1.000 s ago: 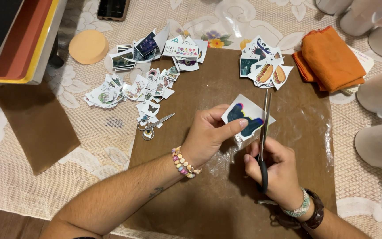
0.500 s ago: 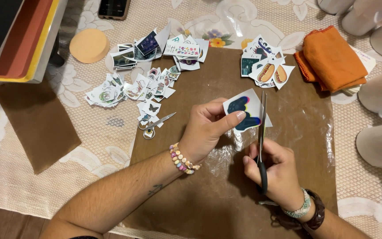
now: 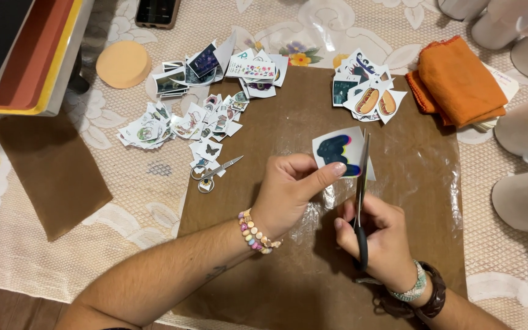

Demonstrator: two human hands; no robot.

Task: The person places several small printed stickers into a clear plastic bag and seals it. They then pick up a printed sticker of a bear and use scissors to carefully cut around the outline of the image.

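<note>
The left hand (image 3: 288,189) pinches a sticker sheet (image 3: 339,151) (dark blue shape); just right, the right hand (image 3: 380,235) grips scissors (image 3: 362,195), blades along its edge.

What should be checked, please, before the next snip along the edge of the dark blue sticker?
1. Sticker pinched firmly by left hand: ok.
2. Scissors in right hand, blades at the sticker's right edge: ok.
3. Left fingertips apart from the blades: cannot tell, they lie close.
4. Brown sheet under the work: ok.
5. Small spare scissors lying away from both hands: ok.
</note>
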